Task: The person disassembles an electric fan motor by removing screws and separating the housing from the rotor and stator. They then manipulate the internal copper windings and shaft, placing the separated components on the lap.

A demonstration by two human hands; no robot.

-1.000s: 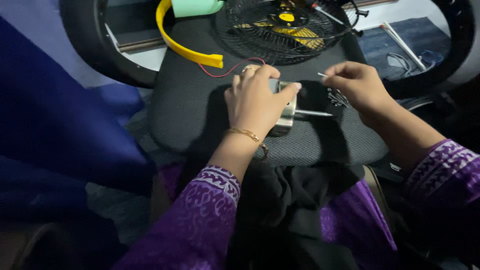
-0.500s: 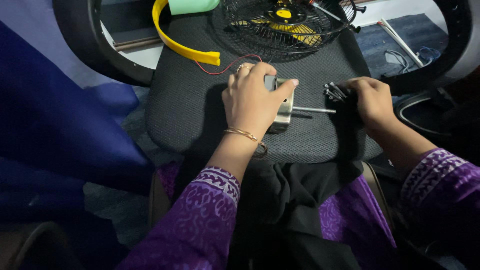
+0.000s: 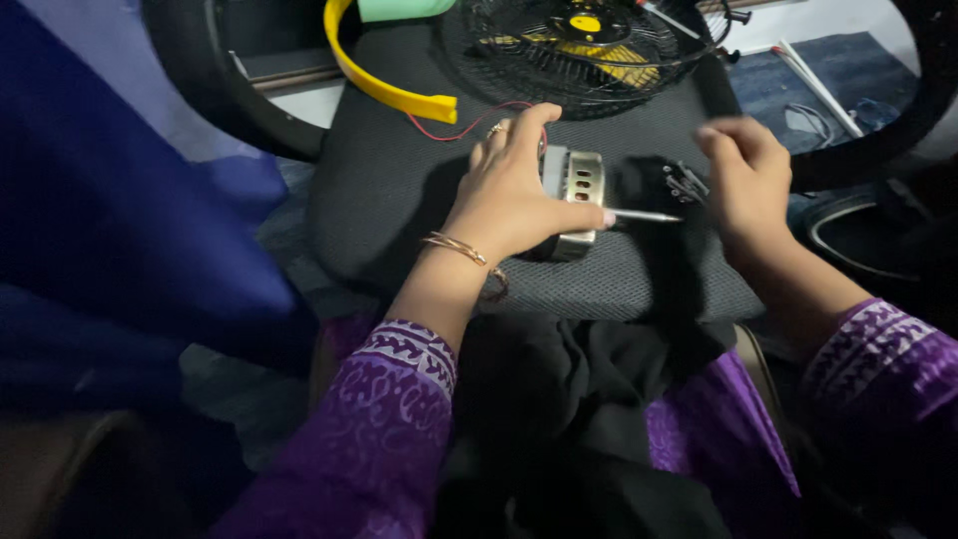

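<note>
My left hand [image 3: 519, 195] grips a silver fan motor [image 3: 573, 198] lying on a black mesh seat pad [image 3: 399, 190]. The motor's thin steel shaft [image 3: 647, 216] points right. A red wire [image 3: 454, 128] runs from the motor toward the back. My right hand [image 3: 746, 185] hovers just right of the shaft, fingers curled over a small dark metal part [image 3: 685, 183]; whether it grips the part is unclear.
A black wire fan guard [image 3: 589, 45] with a yellow hub lies at the back. A yellow curved plastic strip [image 3: 384, 90] rests at the pad's far left edge. A large black ring [image 3: 215, 95] encircles the area. Dark cloth [image 3: 579, 399] covers my lap.
My right hand has drawn back from the shaft and lifted slightly with the small dark part. My left hand has stayed on the motor, turning it a little.
</note>
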